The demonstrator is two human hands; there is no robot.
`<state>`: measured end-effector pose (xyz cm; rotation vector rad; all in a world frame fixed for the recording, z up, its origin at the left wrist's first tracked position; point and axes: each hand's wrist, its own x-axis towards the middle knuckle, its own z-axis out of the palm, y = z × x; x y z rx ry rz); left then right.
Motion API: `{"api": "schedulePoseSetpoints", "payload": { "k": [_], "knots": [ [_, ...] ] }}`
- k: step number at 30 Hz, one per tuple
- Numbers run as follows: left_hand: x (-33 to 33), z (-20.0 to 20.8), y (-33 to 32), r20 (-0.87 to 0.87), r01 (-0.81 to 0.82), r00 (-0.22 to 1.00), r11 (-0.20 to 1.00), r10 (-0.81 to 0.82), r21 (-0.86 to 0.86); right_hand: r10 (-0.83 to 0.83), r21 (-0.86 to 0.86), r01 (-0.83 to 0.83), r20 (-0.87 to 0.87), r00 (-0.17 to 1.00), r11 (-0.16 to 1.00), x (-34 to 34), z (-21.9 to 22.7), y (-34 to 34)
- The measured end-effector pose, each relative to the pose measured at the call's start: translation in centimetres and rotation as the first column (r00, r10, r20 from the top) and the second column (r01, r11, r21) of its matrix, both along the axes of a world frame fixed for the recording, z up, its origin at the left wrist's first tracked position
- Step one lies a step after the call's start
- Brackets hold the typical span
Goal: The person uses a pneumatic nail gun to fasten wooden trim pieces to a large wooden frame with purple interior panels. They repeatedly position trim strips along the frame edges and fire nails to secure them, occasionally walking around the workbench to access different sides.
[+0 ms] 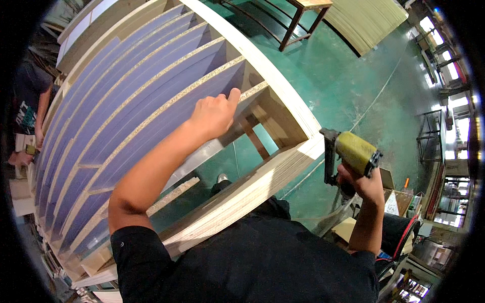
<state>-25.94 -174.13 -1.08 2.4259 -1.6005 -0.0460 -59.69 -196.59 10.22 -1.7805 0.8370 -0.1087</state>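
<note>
A large wooden frame of pale stacked boards lies in front of me. Particleboard slats stand on edge inside it in rows, with bluish-grey sheet faces between them. My left hand is closed over the end part of the slat nearest me, close to the frame's right corner; its fingertips are partly hidden. Out at the right, beyond that corner, my right hand grips a nail gun with a yellow body and black nose. The gun's nose is close to the outer face of the frame's corner.
Another person in a dark shirt stands at the far left edge of the frame. A wood-topped bench and a stack of pale sheets stand on the green floor beyond. A cluttered table is at the right.
</note>
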Motion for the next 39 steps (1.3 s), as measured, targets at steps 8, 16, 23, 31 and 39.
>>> {"api": "schedulePoseSetpoints", "payload": {
  "k": [8, 16, 23, 31, 39],
  "knots": [
    [0.4, 0.6, 0.0, -0.078, -0.007, 0.997, 0.994, 0.015, 0.111, 0.158, 0.0, -0.158, 0.024, 0.987, 0.987, 10.4, 3.7, 1.6],
    [0.7, 3.8, -0.4, -0.181, 0.095, 0.983, 0.95, -0.041, 0.299, 0.295, 0.031, -0.294, -0.077, 0.952, 0.955, 17.5, 2.9, 0.9],
    [7.1, 2.0, -2.5, -0.352, 0.421, 0.843, 0.906, -0.407, -0.039, 0.397, -0.034, -0.41, -0.187, 0.899, 0.912, 21.8, 2.2, -0.5],
    [6.6, 4.4, -7.5, -0.197, 0.336, 0.931, 0.932, -0.307, 0.137, 0.38, -0.017, -0.398, -0.27, 0.885, 0.917, 23.7, 1.4, -0.8],
    [8.6, 3.9, -11.1, -0.328, 0.421, 0.89, 0.849, -0.317, 0.319, 0.373, 0.022, -0.381, -0.259, 0.891, 0.924, 24.2, 0.9, -0.9]
  ]
}}
